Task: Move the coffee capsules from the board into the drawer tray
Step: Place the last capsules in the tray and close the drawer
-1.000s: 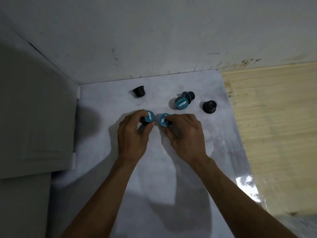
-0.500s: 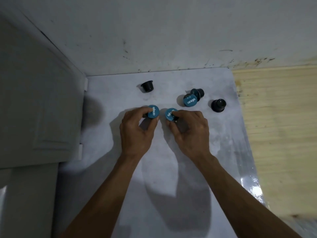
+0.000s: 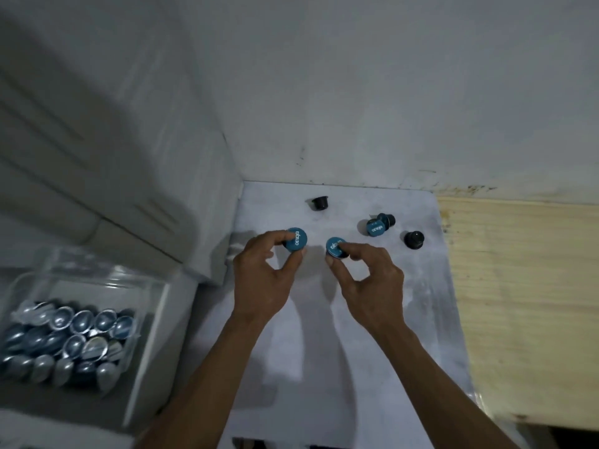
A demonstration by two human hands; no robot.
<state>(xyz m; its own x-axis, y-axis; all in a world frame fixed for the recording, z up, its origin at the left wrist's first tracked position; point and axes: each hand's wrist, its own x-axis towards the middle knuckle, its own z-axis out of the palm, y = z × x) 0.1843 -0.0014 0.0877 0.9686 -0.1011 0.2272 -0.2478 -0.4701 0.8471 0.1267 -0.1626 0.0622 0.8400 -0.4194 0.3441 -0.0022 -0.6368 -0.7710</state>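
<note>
Teal-lidded coffee capsules, one per hand: left hand [image 3: 264, 280] pinches a capsule [image 3: 295, 240] w/ thumb & fingertips, right hand [image 3: 369, 280] pinches another [image 3: 336, 247], both just above the white board [image 3: 324, 351]. Drawer tray [image 3: 142, 335], clear plastic, sits near-left, already packed w/ silvery-blue capsules. Farther back on the board lie 4 more: a touching pair [image 3: 379, 225], one dark capsule at right [image 3: 414, 239], one at the back [image 3: 321, 203]. Likely light, rigid, smooth; the rim below the lid looks the best place to grip.

Two blue-lidded capsules [image 3: 295, 240] [image 3: 335, 248] are pinched above the white board [image 3: 324, 319]; four more lie there (one inverted); the drawer tray [image 3: 142, 319] holds many.
</note>
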